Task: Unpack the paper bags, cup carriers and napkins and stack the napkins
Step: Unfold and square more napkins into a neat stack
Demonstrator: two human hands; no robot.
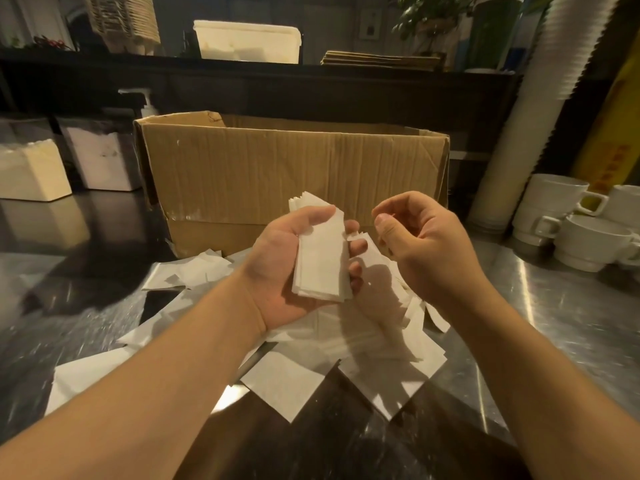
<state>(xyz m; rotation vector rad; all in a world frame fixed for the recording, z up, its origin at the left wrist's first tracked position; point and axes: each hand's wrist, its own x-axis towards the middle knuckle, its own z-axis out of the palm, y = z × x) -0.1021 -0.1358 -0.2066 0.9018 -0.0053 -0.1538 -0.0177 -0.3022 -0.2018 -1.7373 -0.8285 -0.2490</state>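
Napkins gathered in the left hand

Napkins (322, 261) sit as a small stack in the left hand (287, 271), fingers (356, 245) curled round its edge. Just beside it, the right hand (422, 244) hovers loosely curled, holding nothing. Below them, loose napkins (287, 386) litter the steel surface (571, 323) before a cardboard box (291, 168). White cups (568, 220) stand near the right edge.

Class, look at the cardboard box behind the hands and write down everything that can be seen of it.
The cardboard box is brown corrugated card, long and rectangular, standing upright on the steel counter with its top open. Its front wall is creased and flecked with white scuffs, and a fold line runs along its lower part. One flap at the back left looks torn. Loose napkins lie against its base. Neither hand touches it; its inside is hidden.
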